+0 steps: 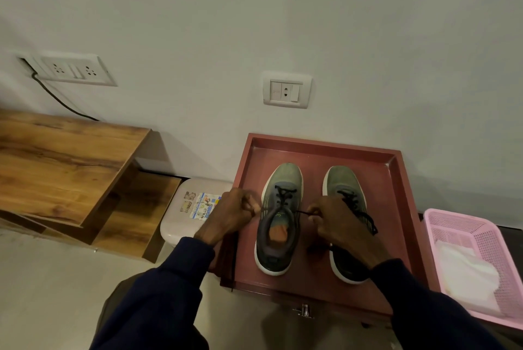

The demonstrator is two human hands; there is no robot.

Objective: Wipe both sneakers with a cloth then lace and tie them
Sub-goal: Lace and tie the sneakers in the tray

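Left hand (236, 215) and right hand (338, 221) each pinch the black lace (302, 212). It crosses the left sneaker (283, 180), standing in a tray (396, 188).

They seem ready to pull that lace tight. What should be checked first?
1. One lace end held in left grip: ok.
2. Other end pinched in right grip: ok.
3. Lace through every eyelet of left sneaker: cannot tell.
4. Right sneaker fully laced: cannot tell, partly hidden.
5. Both flat on tray: ok.
6. Cloth set aside in basket: ok.
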